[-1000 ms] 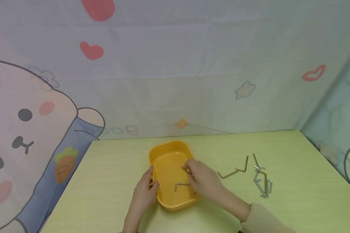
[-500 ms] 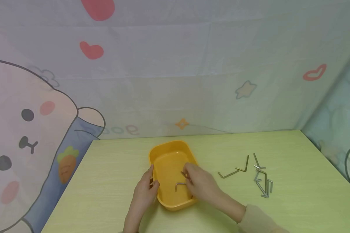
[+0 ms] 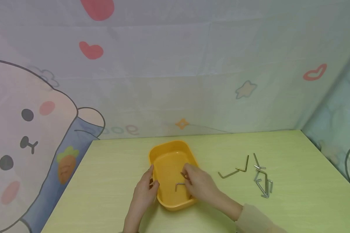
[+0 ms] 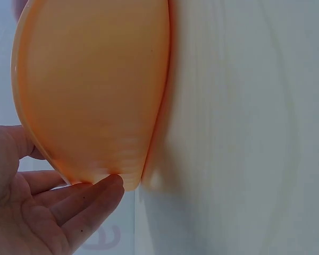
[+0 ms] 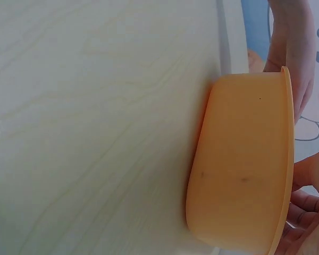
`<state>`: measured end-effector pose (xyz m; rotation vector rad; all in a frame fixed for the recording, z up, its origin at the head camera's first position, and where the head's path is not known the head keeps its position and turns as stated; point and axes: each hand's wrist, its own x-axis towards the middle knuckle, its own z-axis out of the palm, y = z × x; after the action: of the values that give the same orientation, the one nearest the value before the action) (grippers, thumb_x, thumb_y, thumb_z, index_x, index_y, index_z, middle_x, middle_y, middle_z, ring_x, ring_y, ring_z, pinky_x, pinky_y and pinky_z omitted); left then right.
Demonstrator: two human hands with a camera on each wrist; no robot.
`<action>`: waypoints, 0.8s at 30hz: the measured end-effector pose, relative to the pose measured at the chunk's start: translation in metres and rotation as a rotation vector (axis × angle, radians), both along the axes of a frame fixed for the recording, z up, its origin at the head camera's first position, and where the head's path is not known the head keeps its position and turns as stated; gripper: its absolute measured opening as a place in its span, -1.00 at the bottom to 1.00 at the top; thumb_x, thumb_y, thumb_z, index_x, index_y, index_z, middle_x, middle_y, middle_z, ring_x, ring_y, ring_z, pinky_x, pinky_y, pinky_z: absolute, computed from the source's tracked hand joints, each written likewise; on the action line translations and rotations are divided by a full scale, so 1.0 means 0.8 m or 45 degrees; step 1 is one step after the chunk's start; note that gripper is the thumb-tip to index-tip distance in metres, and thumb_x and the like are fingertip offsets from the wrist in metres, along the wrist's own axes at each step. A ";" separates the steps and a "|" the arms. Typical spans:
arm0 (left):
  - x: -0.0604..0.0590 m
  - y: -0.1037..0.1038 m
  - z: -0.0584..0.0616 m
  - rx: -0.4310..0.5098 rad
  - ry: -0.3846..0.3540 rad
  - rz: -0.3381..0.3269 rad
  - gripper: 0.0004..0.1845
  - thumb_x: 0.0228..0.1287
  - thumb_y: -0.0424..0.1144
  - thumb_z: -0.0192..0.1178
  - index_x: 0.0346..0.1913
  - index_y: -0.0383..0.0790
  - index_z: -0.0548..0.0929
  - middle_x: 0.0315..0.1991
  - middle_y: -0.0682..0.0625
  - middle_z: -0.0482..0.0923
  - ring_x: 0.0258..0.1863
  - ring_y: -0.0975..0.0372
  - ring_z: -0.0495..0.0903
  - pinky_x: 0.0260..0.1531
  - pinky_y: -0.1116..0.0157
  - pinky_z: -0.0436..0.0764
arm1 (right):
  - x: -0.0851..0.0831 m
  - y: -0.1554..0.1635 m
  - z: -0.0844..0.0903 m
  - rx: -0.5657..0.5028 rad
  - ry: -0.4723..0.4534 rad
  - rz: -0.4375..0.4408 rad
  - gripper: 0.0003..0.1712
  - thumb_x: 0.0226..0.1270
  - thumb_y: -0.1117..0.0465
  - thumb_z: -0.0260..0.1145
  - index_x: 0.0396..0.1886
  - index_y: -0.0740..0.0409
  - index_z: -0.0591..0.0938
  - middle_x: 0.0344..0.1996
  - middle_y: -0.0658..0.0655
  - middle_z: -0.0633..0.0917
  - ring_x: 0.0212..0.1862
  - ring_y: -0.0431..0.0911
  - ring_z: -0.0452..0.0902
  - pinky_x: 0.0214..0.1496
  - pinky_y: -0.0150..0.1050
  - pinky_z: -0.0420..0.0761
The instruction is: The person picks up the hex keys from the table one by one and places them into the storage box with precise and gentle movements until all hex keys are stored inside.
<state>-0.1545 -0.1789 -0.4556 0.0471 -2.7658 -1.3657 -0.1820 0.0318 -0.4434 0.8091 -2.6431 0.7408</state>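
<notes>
A yellow plastic tray (image 3: pixel 170 152) sits on the table. My left hand (image 3: pixel 143 192) holds its left side, fingers along the outer wall and thumb at the rim; the left wrist view shows those fingers (image 4: pixel 90 210) against the wall. Over the tray's right part, my right hand (image 3: pixel 202 183) pinches an L-shaped hex key (image 3: pixel 183 175), of which only a short end shows. Another hex key (image 3: pixel 176 187) lies on the tray floor, partly hidden by the right hand. In the right wrist view the right hand's fingers (image 5: pixel 303 204) reach over the rim.
Right of the tray lie a brass-coloured hex key (image 3: pixel 228 174) and a darker one (image 3: pixel 246 164). Several more overlap in a loose pile (image 3: pixel 263 184) farther right. A printed cloth (image 3: pixel 163 97) hangs behind the table's back edge.
My right hand has shifted slightly left and down inside the tray, covering more of the lying hex key. The left hand and the tray have stayed in place.
</notes>
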 end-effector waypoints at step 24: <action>0.001 0.000 0.003 0.006 0.002 -0.008 -0.37 0.37 -0.30 0.00 0.48 -0.24 0.16 0.42 -0.29 0.23 0.20 -0.19 0.49 0.11 0.00 0.61 | -0.019 -0.015 -0.005 0.093 -0.146 0.011 -0.83 0.12 0.38 0.29 -0.33 0.10 0.50 -0.58 -0.08 0.50 -0.58 -0.27 0.28 -0.63 -0.47 0.30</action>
<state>-0.1538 -0.1789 -0.4535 0.0372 -2.7641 -1.3735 -0.1972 0.0196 -0.4475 0.8215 -2.7850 0.7163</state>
